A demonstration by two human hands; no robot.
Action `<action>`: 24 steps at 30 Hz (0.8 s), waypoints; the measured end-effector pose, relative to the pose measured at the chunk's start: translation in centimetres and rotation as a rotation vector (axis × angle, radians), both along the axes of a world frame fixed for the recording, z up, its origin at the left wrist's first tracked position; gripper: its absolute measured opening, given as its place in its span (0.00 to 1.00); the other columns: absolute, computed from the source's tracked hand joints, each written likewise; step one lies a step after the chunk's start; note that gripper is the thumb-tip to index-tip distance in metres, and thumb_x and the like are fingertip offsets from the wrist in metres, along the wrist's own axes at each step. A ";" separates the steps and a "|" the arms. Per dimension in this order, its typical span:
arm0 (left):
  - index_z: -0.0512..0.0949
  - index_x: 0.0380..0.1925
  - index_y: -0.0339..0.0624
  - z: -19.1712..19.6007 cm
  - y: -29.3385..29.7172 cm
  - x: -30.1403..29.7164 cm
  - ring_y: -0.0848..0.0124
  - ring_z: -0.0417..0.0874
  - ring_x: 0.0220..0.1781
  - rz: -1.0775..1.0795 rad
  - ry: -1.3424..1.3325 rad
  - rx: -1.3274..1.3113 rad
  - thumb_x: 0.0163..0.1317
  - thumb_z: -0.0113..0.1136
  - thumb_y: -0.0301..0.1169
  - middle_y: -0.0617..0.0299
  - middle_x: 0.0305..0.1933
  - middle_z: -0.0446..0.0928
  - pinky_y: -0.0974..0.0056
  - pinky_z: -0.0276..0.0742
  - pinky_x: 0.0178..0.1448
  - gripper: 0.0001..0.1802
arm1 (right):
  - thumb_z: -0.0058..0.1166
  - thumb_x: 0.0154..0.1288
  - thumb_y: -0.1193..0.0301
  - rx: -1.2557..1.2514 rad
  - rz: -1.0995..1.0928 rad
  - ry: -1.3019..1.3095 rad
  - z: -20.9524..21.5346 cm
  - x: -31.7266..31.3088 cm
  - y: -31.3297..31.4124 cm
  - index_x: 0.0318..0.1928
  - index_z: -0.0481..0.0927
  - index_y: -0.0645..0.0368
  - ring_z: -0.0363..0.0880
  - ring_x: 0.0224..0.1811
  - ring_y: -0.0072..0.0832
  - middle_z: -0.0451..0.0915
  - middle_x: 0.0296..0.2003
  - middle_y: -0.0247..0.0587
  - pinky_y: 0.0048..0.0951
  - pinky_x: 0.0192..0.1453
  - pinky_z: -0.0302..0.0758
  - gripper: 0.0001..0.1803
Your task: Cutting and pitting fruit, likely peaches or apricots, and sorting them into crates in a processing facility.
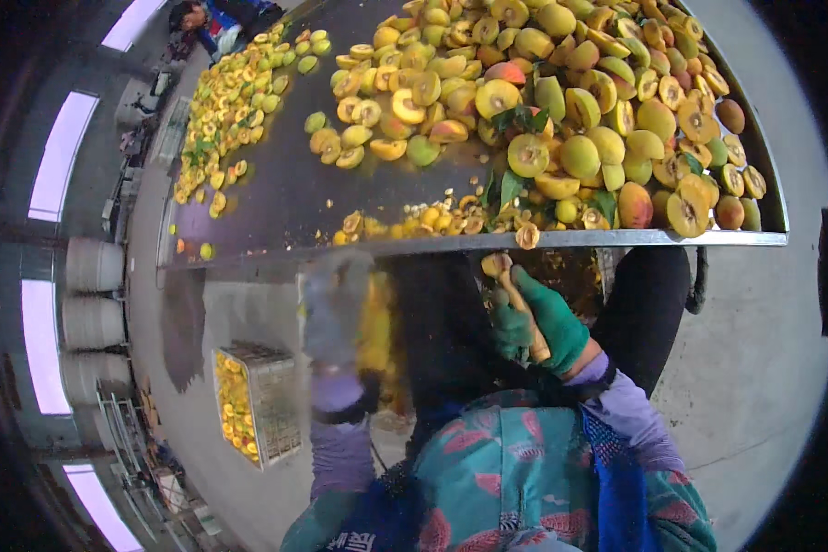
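Observation:
My right hand, in a green glove, is closed around a light wooden tool with a rounded end. It is held just below the table's near edge, above my lap. My left hand, in a greyish glove, is smeared by motion left of my knees, so its fingers cannot be read. Beside it are blurred yellow fruit pieces. On the metal table lies a big heap of peaches, whole and halved, some with leaves. A cut peach piece rests on the near rim, close to the tool.
Small scraps and pits lie along the table's near edge. More halved fruit covers the far left, near another person. A crate of fruit halves stands on the floor at left. Pale tubs line the left side.

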State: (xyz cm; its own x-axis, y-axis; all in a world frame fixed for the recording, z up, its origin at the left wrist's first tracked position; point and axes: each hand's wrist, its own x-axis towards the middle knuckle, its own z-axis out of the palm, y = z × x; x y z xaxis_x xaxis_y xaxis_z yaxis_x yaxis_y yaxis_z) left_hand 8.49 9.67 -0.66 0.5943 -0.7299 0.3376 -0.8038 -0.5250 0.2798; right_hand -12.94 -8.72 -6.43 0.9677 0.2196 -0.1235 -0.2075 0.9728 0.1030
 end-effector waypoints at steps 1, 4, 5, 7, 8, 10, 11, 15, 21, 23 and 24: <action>0.76 0.40 0.36 0.8 -1.9 1.0 0.64 0.79 0.30 0.136 0.146 0.023 0.58 0.54 0.39 0.53 0.30 0.77 0.64 0.75 0.35 0.17 | 0.35 0.69 0.48 -0.097 0.034 0.189 0.0 -0.3 -0.2 0.35 0.72 0.53 0.61 0.11 0.18 0.66 0.15 0.25 0.23 0.17 0.59 0.22; 0.77 0.41 0.38 2.5 -12.3 3.1 0.56 0.81 0.36 0.305 0.364 0.177 0.56 0.54 0.42 0.47 0.34 0.78 0.58 0.75 0.41 0.19 | 0.40 0.69 0.53 -0.668 -0.036 0.371 1.2 -1.4 -1.1 0.36 0.73 0.55 0.64 0.15 0.17 0.69 0.19 0.26 0.20 0.19 0.62 0.19; 0.76 0.43 0.40 1.3 -15.5 3.8 0.53 0.81 0.39 0.189 0.181 0.287 0.54 0.56 0.43 0.43 0.36 0.78 0.56 0.75 0.44 0.21 | 0.39 0.69 0.53 -0.823 -0.110 0.397 1.5 -1.1 -1.2 0.35 0.74 0.56 0.64 0.16 0.16 0.69 0.20 0.26 0.20 0.19 0.61 0.19; 0.74 0.47 0.42 -2.9 -18.5 7.1 0.47 0.77 0.47 0.187 0.041 0.470 0.44 0.62 0.48 0.41 0.42 0.77 0.53 0.74 0.51 0.31 | 0.39 0.69 0.55 -1.052 -0.227 0.371 2.7 0.2 -0.4 0.34 0.73 0.57 0.63 0.18 0.15 0.69 0.20 0.26 0.19 0.20 0.60 0.18; 0.73 0.47 0.42 -3.0 -19.5 7.3 0.47 0.77 0.47 0.147 0.072 0.479 0.44 0.62 0.48 0.41 0.42 0.77 0.53 0.74 0.51 0.31 | 0.40 0.70 0.56 -1.120 -0.309 0.377 2.7 0.5 -0.6 0.33 0.73 0.57 0.63 0.19 0.15 0.68 0.20 0.26 0.19 0.21 0.60 0.18; 0.73 0.46 0.41 -2.0 -19.6 7.9 0.46 0.77 0.47 0.081 0.128 0.513 0.42 0.63 0.46 0.40 0.42 0.76 0.54 0.74 0.51 0.31 | 0.41 0.69 0.58 -1.317 -0.459 0.355 2.0 0.9 -0.7 0.32 0.72 0.58 0.62 0.20 0.15 0.67 0.20 0.26 0.20 0.22 0.60 0.16; 0.71 0.49 0.39 -1.8 -20.1 8.3 0.52 0.78 0.49 0.013 0.145 0.665 0.45 0.63 0.37 0.43 0.45 0.76 0.57 0.75 0.51 0.29 | 0.41 0.69 0.59 -1.460 -0.538 0.361 1.3 0.9 -0.9 0.32 0.72 0.58 0.63 0.20 0.16 0.67 0.21 0.26 0.21 0.22 0.60 0.16; 0.74 0.42 0.36 -1.6 -13.5 6.7 0.53 0.70 0.57 -0.402 0.592 0.000 0.43 0.67 0.37 0.45 0.56 0.69 0.58 0.71 0.56 0.25 | 0.43 0.68 0.58 -1.847 -0.680 0.316 1.1 2.3 -2.2 0.33 0.71 0.59 0.69 0.19 0.31 0.70 0.19 0.37 0.32 0.22 0.63 0.16; 0.72 0.44 0.38 -1.2 -9.8 -2.8 0.65 0.75 0.49 -0.129 1.062 -0.531 0.51 0.59 0.21 0.55 0.48 0.73 0.63 0.74 0.52 0.18 | 0.38 0.68 0.56 -2.123 -0.310 0.228 3.9 4.6 -0.1 0.37 0.70 0.63 0.75 0.27 0.56 0.75 0.23 0.60 0.51 0.29 0.69 0.20; 0.72 0.44 0.37 -1.4 -9.4 -4.1 0.65 0.77 0.46 -0.124 0.761 -0.540 0.54 0.56 0.21 0.57 0.44 0.74 0.62 0.75 0.51 0.15 | 0.37 0.69 0.55 -2.008 -0.450 0.176 3.4 4.2 0.8 0.37 0.70 0.63 0.75 0.27 0.57 0.75 0.23 0.60 0.52 0.29 0.69 0.21; 0.72 0.43 0.37 -1.2 -9.6 -4.9 0.65 0.78 0.44 -0.106 0.610 -0.544 0.56 0.54 0.21 0.57 0.42 0.75 0.62 0.76 0.50 0.13 | 0.37 0.69 0.55 -1.947 -0.521 0.155 3.3 3.9 1.2 0.37 0.70 0.63 0.74 0.27 0.57 0.75 0.24 0.60 0.52 0.29 0.69 0.21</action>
